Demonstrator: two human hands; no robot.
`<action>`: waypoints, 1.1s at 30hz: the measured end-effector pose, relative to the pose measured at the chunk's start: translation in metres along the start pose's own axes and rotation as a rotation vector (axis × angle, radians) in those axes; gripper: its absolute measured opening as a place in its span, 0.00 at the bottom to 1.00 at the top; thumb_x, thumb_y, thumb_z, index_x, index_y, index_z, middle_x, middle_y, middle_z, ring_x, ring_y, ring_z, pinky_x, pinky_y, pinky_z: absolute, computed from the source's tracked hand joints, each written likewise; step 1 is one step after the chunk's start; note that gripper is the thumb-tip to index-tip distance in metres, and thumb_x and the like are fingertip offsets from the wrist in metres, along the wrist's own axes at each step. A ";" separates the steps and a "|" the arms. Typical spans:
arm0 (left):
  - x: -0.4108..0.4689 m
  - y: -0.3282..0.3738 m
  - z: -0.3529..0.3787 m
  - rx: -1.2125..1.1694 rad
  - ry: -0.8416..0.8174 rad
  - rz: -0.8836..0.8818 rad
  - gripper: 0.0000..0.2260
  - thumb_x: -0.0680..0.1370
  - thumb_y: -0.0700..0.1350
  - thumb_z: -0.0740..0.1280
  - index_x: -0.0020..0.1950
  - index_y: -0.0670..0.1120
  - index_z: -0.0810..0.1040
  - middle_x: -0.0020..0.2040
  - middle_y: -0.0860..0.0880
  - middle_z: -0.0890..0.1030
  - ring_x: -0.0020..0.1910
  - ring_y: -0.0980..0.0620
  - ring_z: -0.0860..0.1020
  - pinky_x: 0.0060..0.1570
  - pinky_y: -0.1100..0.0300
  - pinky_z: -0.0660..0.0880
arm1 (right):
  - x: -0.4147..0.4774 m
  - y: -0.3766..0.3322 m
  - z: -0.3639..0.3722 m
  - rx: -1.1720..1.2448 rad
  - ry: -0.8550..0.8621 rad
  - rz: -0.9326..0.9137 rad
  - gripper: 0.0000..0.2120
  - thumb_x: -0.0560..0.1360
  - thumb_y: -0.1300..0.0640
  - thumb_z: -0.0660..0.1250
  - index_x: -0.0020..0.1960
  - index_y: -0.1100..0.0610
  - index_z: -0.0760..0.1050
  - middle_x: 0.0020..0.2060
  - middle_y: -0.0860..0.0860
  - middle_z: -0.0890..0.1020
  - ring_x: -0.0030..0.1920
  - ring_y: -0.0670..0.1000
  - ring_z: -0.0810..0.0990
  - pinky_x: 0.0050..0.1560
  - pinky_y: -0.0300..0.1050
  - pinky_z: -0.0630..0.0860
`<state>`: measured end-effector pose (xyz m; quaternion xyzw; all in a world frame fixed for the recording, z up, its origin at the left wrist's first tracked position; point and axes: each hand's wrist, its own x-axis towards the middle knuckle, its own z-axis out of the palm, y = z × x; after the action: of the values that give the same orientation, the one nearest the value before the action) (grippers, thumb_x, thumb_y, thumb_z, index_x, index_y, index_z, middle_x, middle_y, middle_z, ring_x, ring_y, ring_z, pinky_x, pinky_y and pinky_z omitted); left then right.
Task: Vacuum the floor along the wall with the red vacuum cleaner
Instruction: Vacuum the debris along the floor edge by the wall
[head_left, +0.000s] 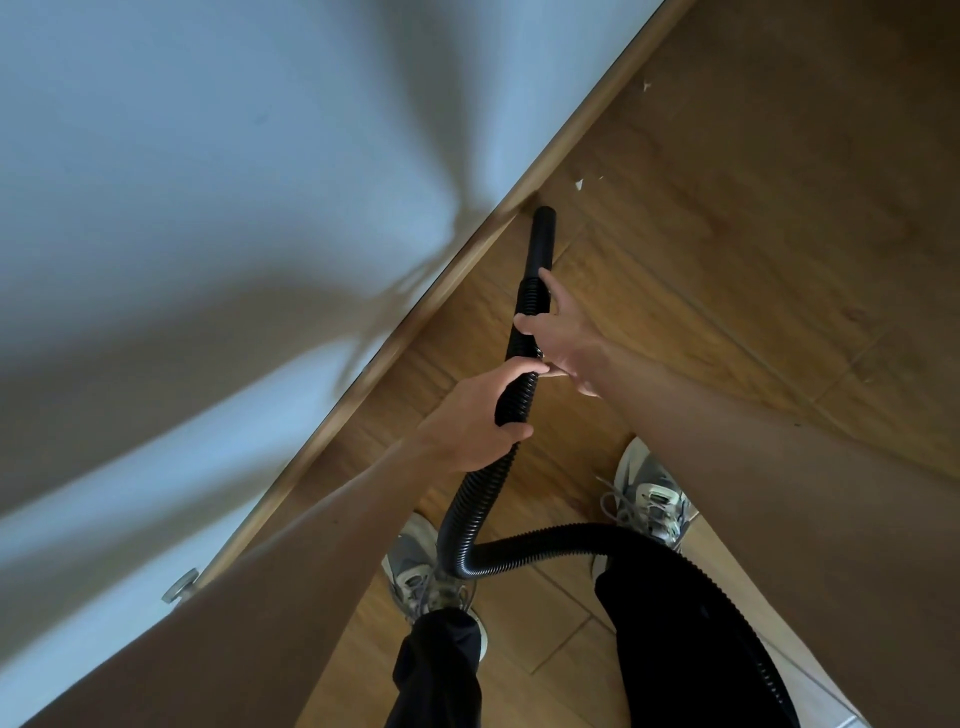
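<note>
1. Wood-plank floor (727, 249) fills the right side; a white wall (208, 208) and wooden skirting (467, 260) run diagonally from 7 to 1 o'clock.
2. We hold a black ribbed hose (478, 499). Our left hand (478, 415) is wrapped tight around it.
3. Our right hand (563, 338) sits just beyond, at 12 o'clock from the left; its fingers rest loosely on the hose, not fully closed.
4. Smooth nozzle (540, 239) sticks out past both hands, its tip near the skirting.
5. White scraps (579, 183) lie at 1 o'clock from the tip.
6. Hose loops back between our grey shoes (649, 499); the red body is out of view.
</note>
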<state>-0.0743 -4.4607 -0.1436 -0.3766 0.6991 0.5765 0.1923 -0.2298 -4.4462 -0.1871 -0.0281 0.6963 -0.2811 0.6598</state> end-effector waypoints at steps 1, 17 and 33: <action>0.001 0.000 -0.001 0.004 0.008 0.011 0.28 0.77 0.41 0.70 0.74 0.57 0.64 0.65 0.50 0.77 0.59 0.52 0.78 0.49 0.70 0.72 | 0.001 -0.002 -0.001 0.001 0.008 -0.003 0.36 0.80 0.62 0.65 0.79 0.39 0.53 0.59 0.51 0.74 0.48 0.54 0.83 0.35 0.46 0.81; 0.062 0.056 0.001 0.077 -0.046 0.135 0.30 0.78 0.44 0.71 0.76 0.57 0.64 0.67 0.48 0.77 0.56 0.52 0.80 0.53 0.62 0.76 | 0.010 -0.037 -0.083 -0.051 0.141 0.030 0.35 0.80 0.65 0.64 0.78 0.39 0.57 0.56 0.50 0.74 0.44 0.49 0.80 0.34 0.48 0.79; 0.107 0.074 -0.006 -0.017 -0.088 0.044 0.29 0.78 0.46 0.71 0.75 0.60 0.63 0.70 0.48 0.73 0.58 0.50 0.78 0.46 0.66 0.73 | 0.025 -0.065 -0.111 -0.130 0.151 -0.005 0.34 0.81 0.65 0.63 0.79 0.41 0.57 0.66 0.55 0.75 0.51 0.54 0.81 0.38 0.48 0.80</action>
<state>-0.1971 -4.4949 -0.1688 -0.3371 0.6930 0.6027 0.2070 -0.3580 -4.4712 -0.1848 -0.0513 0.7609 -0.2383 0.6013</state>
